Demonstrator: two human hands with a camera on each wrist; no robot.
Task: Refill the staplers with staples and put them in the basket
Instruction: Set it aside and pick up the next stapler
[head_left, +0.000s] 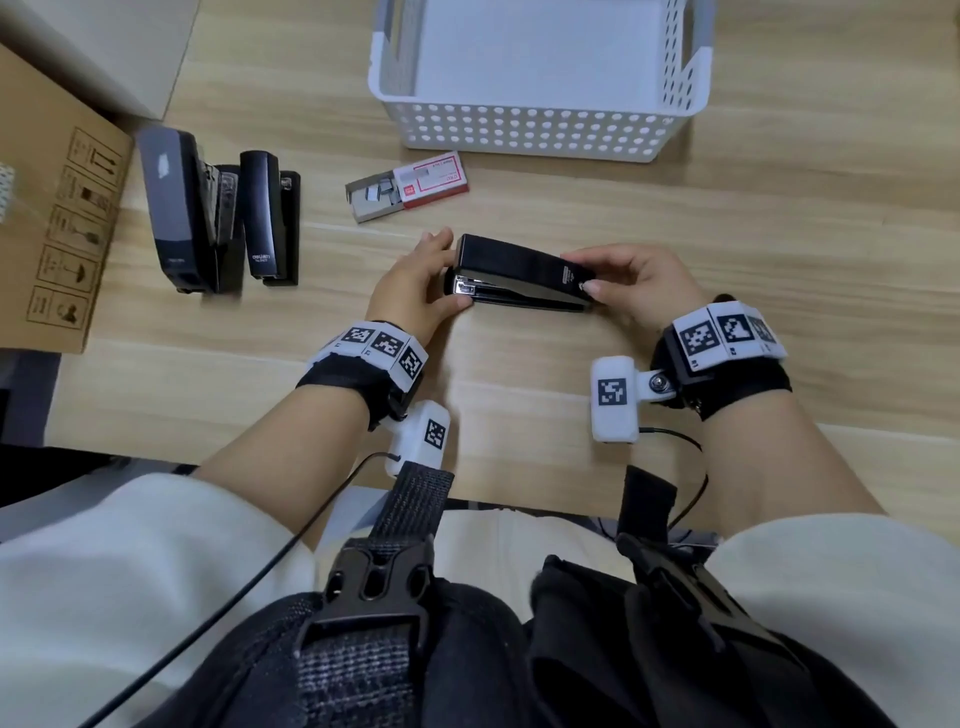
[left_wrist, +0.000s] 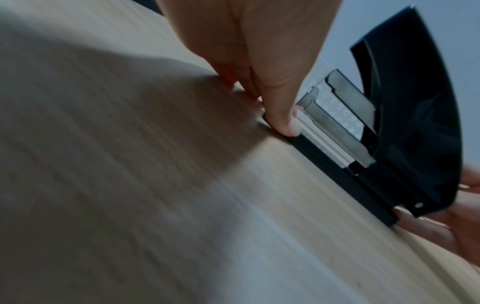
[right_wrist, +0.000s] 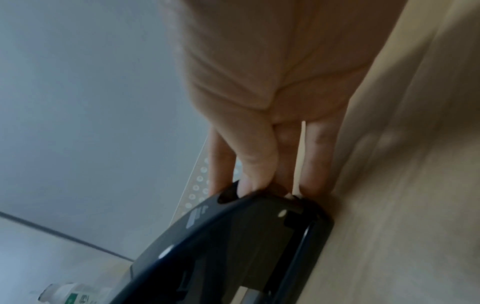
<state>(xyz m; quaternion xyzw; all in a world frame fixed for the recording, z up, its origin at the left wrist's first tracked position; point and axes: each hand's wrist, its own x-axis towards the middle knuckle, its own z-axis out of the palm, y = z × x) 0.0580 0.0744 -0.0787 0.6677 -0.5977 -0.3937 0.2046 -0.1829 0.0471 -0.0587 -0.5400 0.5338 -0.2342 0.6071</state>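
Observation:
A black stapler (head_left: 519, 270) lies on the wooden table (head_left: 675, 208) between both hands. My left hand (head_left: 415, 280) holds its front end, with the thumb (left_wrist: 283, 121) pressed on the tip of the base. My right hand (head_left: 628, 280) pinches the hinge end between thumb and fingers (right_wrist: 259, 164). In the left wrist view the stapler's (left_wrist: 405, 123) black cover stands lifted off the metal magazine (left_wrist: 337, 127). An open red and white staple box (head_left: 431, 179) lies just beyond, its tray slid out to the left. The white perforated basket (head_left: 530, 130) stands behind it.
Two more black staplers (head_left: 176, 208) (head_left: 267, 218) lie side by side at the left. A cardboard box (head_left: 47, 208) sits at the table's left edge. In the right wrist view a white bottle (right_wrist: 70, 292) shows at the bottom left.

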